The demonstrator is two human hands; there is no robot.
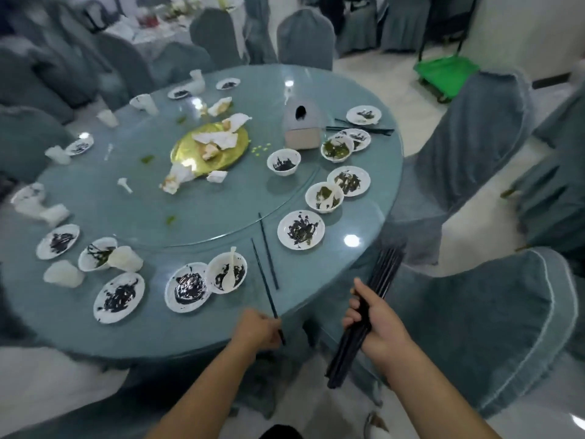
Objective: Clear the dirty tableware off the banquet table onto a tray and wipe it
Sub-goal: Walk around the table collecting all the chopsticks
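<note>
The room is filled with chairs draped in grey-blue covers (305, 39). A pale, glossy floor (408, 99) is seen beneath them. A green trolley (446, 74) is parked by a white wall (522, 30). Another laid bench (152, 26) is glimpsed far left.

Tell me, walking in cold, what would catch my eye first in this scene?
Probably the two hands at the bottom: the right hand grips a thick bundle of dark chopsticks, while the left hand pinches the end of a single chopstick lying on the table's near edge. Next, the round blue table, ringed with white dishes smeared with dark leftovers, and the gold platter piled with crumpled napkins at its centre.
</note>
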